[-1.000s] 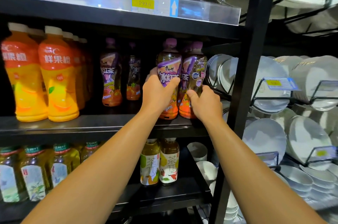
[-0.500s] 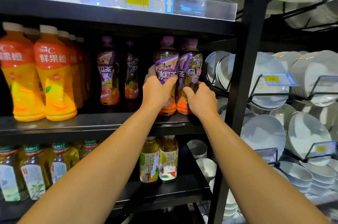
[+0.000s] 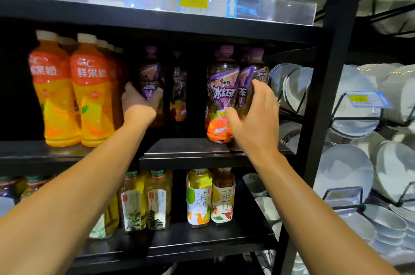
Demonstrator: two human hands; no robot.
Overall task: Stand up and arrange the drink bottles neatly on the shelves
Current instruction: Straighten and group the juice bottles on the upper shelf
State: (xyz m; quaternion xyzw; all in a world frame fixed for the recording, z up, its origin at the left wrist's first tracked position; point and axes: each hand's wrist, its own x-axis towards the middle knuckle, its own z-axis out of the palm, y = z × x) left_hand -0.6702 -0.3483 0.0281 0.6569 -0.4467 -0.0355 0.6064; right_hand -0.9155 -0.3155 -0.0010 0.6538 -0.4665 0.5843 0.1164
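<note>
On the middle shelf (image 3: 202, 146), your left hand (image 3: 140, 100) grips an upright purple tea bottle (image 3: 150, 79) set back from the edge. Right hand (image 3: 253, 115), fingers spread loose, rests beside the front pair (image 3: 221, 95). Left does the pull forward.

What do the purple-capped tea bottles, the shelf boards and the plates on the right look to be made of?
Tea bottles: clear plastic, apparently, dark liquid showing above glossy printed wraps. Shelf board: matte black, likely painted metal or laminate; unclear. Plates: glossy white, probably ceramic, with light reflections.
</note>
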